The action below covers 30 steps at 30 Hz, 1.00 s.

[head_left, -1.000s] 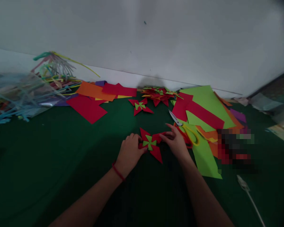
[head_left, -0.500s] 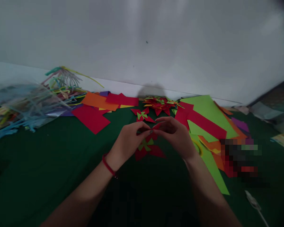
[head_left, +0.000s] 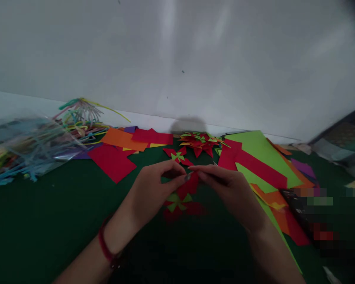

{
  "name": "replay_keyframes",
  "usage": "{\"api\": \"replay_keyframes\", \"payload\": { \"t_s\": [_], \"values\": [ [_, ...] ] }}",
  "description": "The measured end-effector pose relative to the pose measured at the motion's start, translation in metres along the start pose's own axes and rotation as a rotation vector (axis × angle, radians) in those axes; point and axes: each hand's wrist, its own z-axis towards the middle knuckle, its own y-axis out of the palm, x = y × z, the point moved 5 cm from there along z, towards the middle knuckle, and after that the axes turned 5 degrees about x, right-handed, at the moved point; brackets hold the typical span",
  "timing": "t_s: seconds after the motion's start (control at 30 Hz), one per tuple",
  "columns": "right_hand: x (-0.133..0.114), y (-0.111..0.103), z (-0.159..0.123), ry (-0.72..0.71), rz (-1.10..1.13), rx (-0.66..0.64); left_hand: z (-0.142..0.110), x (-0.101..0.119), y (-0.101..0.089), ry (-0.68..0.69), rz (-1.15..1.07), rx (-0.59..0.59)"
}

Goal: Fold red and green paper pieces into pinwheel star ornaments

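Note:
A red paper flower with a light green centre [head_left: 177, 202] hangs under my fingers, above the dark green table. My left hand [head_left: 154, 188] pinches its upper red petal [head_left: 189, 187] between thumb and fingers. From the other side my right hand [head_left: 225, 183] pinches the same petal near its tip. The lower petals are blurred. Just beyond my hands lies a smaller red and green paper flower [head_left: 178, 156]. Behind it is a pile of red, green and yellow paper flowers [head_left: 199, 142].
At left, a clear plastic bag [head_left: 47, 138] holds many coloured pipe cleaners. Red paper [head_left: 112, 161] and orange paper [head_left: 124, 139] lie near the wall [head_left: 136, 59]. To the right are green sheets [head_left: 260, 152], a red strip [head_left: 260, 169] and a dark, partly pixelated object [head_left: 298, 215].
The view has tilted up and closer, so the table things sit lower. Both hands still pinch the flower, whose upper red petal now shows more between my fingers.

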Motion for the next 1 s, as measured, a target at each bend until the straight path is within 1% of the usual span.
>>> {"api": "replay_keyframes", "payload": {
  "t_s": [0.1, 0.17, 0.27, 0.4, 0.57, 0.8, 1.0],
  "values": [
    [-0.003, -0.001, -0.002, 0.026, 0.021, 0.011, -0.004, 0.006, -0.003, -0.018, -0.02, 0.028],
    [-0.004, -0.002, -0.003, 0.037, 0.024, 0.047, -0.005, 0.007, -0.002, -0.02, -0.021, 0.035],
    [-0.005, -0.003, -0.003, 0.019, 0.024, 0.085, -0.006, 0.006, 0.001, -0.013, -0.032, 0.016],
    [-0.006, -0.003, -0.003, 0.004, 0.013, 0.049, -0.005, 0.002, 0.005, -0.021, -0.058, -0.04],
    [-0.004, -0.006, -0.004, 0.04, 0.05, 0.032, -0.004, -0.001, 0.002, -0.06, -0.091, -0.041],
    [-0.003, -0.004, -0.004, 0.054, 0.102, 0.058, -0.004, -0.003, 0.004, -0.058, -0.076, -0.089],
    [-0.001, -0.005, -0.004, 0.105, 0.135, 0.055, -0.004, 0.001, 0.006, -0.058, -0.048, -0.116]
  ]
}}
